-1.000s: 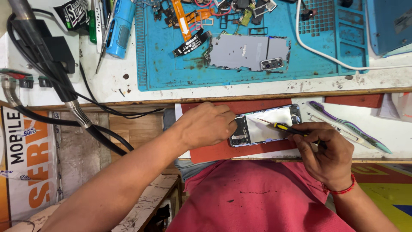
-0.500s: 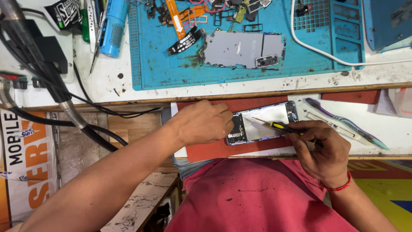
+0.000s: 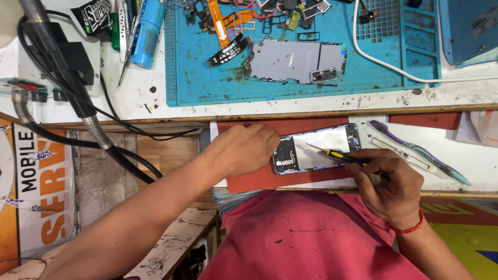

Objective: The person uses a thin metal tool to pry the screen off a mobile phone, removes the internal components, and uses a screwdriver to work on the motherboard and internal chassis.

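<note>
Opened phone (image 3: 316,150): between both hands, on red mat | left hand (image 3: 244,149): still clamping its end | right hand (image 3: 389,181): gripping screwdriver (image 3: 337,154), tip unmoved on shield | counter (image 3: 129,98) beyond

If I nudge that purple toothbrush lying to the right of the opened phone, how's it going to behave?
The purple toothbrush looks slim and plastic, so it is probably light and would slide easily on the smooth white surface. It lies flat with a curved handle, so it seems likelier to pivot than roll. It rests beside a white tool, which it may push.
</note>
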